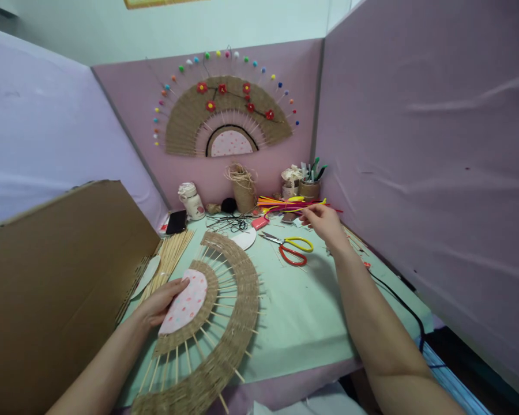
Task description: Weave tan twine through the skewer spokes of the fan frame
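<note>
We pinch woven fan w/ L hand fingers, R hand's unclear nr pipe cleaners; one-sided hold risks tipping.

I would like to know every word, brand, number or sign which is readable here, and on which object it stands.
No readable word, brand, number or sign anywhere.
White jar: a small reddish mark, too blurred to make out.
Scissors: no lettering can be made out.
Woven fan in the left hand: spots on its pink centre, no writing.
</note>
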A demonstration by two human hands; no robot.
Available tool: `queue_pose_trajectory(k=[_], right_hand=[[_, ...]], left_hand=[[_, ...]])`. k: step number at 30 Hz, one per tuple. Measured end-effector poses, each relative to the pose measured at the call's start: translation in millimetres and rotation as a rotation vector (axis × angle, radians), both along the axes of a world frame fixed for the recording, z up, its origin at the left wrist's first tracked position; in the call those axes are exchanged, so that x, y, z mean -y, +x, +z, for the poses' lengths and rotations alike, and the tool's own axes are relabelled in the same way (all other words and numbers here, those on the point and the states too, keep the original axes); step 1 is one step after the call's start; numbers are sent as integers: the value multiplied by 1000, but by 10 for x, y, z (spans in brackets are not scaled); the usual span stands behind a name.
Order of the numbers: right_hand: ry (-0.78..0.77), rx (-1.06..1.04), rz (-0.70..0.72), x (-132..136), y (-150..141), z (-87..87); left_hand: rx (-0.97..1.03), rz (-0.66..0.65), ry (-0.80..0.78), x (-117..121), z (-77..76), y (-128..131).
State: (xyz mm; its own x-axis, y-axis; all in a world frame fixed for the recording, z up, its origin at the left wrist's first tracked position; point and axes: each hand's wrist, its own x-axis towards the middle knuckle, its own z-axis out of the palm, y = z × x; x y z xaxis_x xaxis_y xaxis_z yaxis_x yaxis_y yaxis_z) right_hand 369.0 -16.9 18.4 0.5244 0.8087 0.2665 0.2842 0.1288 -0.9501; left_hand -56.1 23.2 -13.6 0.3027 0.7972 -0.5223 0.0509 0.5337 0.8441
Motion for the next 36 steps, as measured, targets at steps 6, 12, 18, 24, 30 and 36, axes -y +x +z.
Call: queue_pose_trajectory(k=[6,12,18,24,30,36], right_hand=[[4,209,18,-195,-36,-277],[-99,435,-56,-156,-32,-472],[-164,561,77,-153,-238,-545],[-158,588,178,-238,-407,-510],[-163,669,488,-647,-840,-218],[-215,753,640,-1287,-1462,-187]], left_hand=[[-10,21,51,46,6,18],[67,111,80,63,-23,-58],[25,75,82,149,14,-104],[-123,82,163,183,139,-63],[-55,-10,104,228,84,-80],[-42,-42,104,224,65,-104]])
